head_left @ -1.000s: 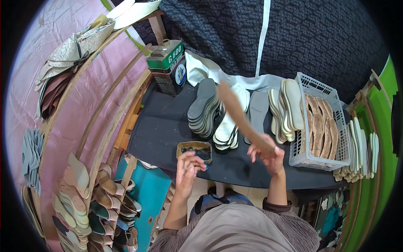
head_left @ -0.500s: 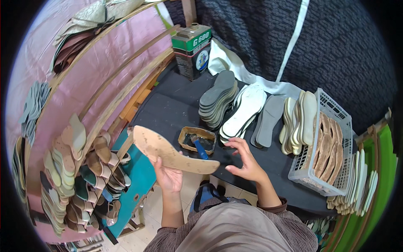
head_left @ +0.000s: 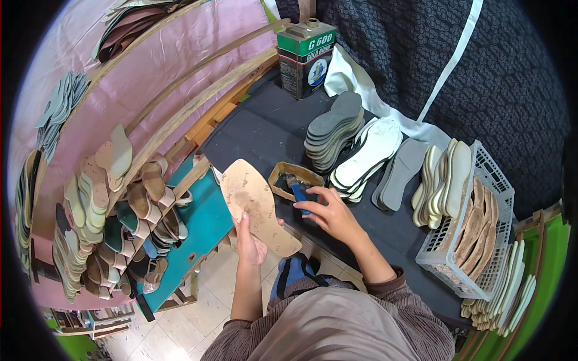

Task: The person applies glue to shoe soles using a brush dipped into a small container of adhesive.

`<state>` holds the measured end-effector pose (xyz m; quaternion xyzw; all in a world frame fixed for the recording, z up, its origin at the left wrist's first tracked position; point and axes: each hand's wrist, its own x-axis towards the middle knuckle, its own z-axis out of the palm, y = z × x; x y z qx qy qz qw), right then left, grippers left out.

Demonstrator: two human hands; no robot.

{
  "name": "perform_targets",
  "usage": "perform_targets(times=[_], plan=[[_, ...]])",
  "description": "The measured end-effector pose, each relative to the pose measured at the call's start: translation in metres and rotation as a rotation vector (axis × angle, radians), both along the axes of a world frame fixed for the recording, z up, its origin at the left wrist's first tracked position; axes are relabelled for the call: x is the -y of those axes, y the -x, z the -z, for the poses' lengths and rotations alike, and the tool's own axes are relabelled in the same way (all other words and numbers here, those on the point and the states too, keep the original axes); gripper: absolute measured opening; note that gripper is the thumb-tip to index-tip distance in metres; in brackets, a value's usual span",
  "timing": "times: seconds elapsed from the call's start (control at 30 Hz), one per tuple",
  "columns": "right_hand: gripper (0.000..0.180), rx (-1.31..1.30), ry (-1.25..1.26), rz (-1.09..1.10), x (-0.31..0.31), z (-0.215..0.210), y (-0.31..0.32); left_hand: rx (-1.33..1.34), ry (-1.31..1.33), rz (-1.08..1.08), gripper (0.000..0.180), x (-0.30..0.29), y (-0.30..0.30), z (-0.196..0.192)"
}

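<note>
A tan shoe insole [head_left: 251,201] with a darker smudge on its middle is in my left hand [head_left: 250,245], thumb on its upper face and fingers behind. It is tilted, held off the table's near edge. My right hand [head_left: 334,218] has its fingers closed about the blue handle of a brush [head_left: 298,192]. The bristle end rests in a small brown open box [head_left: 308,172] of dark, glossy residue on the black-covered table [head_left: 250,132].
Beyond the box stand stacks of grey insoles [head_left: 331,129] and white insoles [head_left: 373,150]. Cream insoles [head_left: 454,180] lean by a plastic crate [head_left: 433,259] of brown pieces. A green-topped metal can [head_left: 306,60] stands at the back. Left, a rack holds shoes [head_left: 150,183].
My right hand has moved left onto the brush handle. The insole has turned more upright in my left hand, and the whole view has shifted a little.
</note>
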<state>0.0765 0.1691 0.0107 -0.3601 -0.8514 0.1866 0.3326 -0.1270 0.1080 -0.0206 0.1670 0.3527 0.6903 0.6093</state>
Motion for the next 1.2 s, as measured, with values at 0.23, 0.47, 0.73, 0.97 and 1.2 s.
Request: perform_targets(times=[0.23,0.47,0.73,0.97,1.2], plan=[[0.025,-0.21,-0.129,-0.087,-0.005,0.004,0.001,0.035,-0.026,0.107,0.054,0.004,-0.001,-0.007],[0.023,-0.298,0.081,-0.025,-0.008,0.007,0.006,0.117,-0.133,0.178,0.067,0.004,0.001,-0.017],[0.022,-0.311,-0.096,-0.012,-0.006,-0.007,0.009,0.115,-0.151,0.154,0.068,0.008,0.006,-0.014],[0.031,-0.463,-0.298,-0.001,-0.001,-0.037,0.01,0.029,-0.136,0.154,0.068,0.011,0.007,-0.009],[0.024,-0.471,-0.393,-0.214,0.013,-0.064,0.027,0.054,-0.196,0.241,0.062,0.011,-0.002,-0.007]])
